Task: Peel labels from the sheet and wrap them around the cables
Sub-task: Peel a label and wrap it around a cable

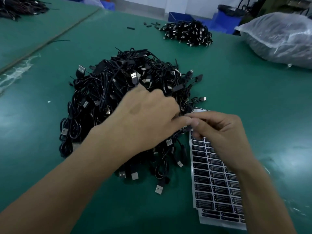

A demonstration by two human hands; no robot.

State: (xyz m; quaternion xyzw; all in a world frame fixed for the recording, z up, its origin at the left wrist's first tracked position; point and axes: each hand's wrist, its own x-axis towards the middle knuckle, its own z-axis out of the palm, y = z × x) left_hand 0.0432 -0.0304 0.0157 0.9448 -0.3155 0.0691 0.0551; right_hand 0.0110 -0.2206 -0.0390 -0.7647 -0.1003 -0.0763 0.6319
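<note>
**Both hands met at the edge of the cable heap**

We worked at a green table (pixel 50 132), and the heap of black USB cables (pixel 118 92) at its middle was our landmark. Far off to the heap's right, toward the back, lay a clear plastic bag (pixel 278 38) stuffed with dark goods. The label sheet (pixel 214 183) lay flat just beside the heap's near right edge, its rows of black labels mostly unpeeled. Beyond the heap, well apart from it, sat a smaller pile of cables (pixel 187 32).

Our left hand (pixel 145 119) reached over the heap's right side, fingers curled. Our right hand (pixel 222 130) hovered over the sheet's top, thumb and forefinger pinched. The fingertips of both met on one thin black cable (pixel 186 129) at the heap's right edge. Blur kept us from telling whether a label sat between them.
</note>
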